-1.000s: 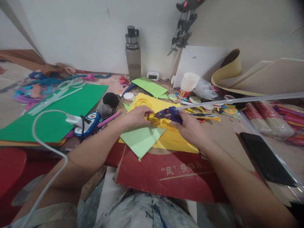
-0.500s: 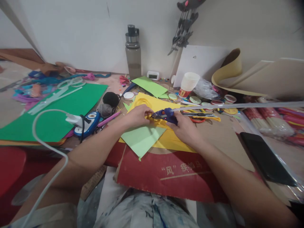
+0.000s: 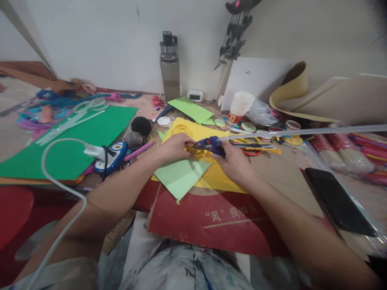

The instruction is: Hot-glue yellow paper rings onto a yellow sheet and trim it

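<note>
Here the right hand (image 3: 234,163) keeps a closed grip on the blue glue gun (image 3: 211,144); just left of its nozzle, the left hand (image 3: 173,147) pinches the yellow paper piece (image 3: 193,150).

A small blue plastic glue gun (image 3: 213,145) lies nearly level, nozzle pointing left at a curled yellow paper piece (image 3: 193,150), with a long translucent glue stick (image 3: 302,132) jutting rightward from its back, over a yellow paper sheet (image 3: 217,177).

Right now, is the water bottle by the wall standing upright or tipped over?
Upright. The water bottle stands on its base against the wall, its dark cap on top, behind the green paper.
</note>
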Demonstrator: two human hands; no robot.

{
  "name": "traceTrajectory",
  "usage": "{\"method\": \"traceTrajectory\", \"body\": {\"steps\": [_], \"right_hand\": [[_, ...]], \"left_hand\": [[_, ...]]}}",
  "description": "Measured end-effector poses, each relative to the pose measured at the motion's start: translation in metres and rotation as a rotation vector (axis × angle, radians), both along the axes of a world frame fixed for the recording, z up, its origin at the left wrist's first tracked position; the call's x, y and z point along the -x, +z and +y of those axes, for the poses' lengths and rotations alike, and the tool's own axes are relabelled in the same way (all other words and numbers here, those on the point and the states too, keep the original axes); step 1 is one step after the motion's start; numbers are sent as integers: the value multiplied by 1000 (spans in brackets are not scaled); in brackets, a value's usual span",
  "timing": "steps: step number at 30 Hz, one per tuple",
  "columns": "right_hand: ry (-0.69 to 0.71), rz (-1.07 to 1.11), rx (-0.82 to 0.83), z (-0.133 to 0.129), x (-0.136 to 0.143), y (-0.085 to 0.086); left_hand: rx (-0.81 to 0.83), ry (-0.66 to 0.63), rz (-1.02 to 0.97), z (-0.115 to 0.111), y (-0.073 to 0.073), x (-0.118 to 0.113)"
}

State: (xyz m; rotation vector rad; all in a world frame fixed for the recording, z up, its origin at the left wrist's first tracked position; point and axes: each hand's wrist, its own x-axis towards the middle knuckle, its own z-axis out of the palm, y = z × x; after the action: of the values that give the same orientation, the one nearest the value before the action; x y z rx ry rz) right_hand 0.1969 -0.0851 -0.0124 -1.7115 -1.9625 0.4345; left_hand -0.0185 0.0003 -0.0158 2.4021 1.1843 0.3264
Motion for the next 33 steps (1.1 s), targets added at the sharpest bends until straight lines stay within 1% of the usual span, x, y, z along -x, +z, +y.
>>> {"method": "traceTrajectory", "body": {"steps": [7, 13, 18, 22, 27, 30, 33], "right_hand": [[45, -47, -76, -2, 0, -1], [47, -38, -29, -2, 3, 1], [56, 9, -1, -3, -1, 3], [14, 102, -32, -5, -13, 7], [-41, 221, -47, -8, -26, 15], [-31, 296, -36, -9, -29, 16], [-23, 315, -44, -8, -29, 15]], "left_hand": [[7, 6, 4, 1, -1, 0], [15, 1, -7, 0, 1, -1], [25, 12, -18, -1, 0, -1], [21, 20, 0, 1, 0, 2], [52, -5, -28, 6, 8, 12], [-4, 32, -101, 10, 13, 17], [-127, 126, -177, 20, 10, 21]]}}
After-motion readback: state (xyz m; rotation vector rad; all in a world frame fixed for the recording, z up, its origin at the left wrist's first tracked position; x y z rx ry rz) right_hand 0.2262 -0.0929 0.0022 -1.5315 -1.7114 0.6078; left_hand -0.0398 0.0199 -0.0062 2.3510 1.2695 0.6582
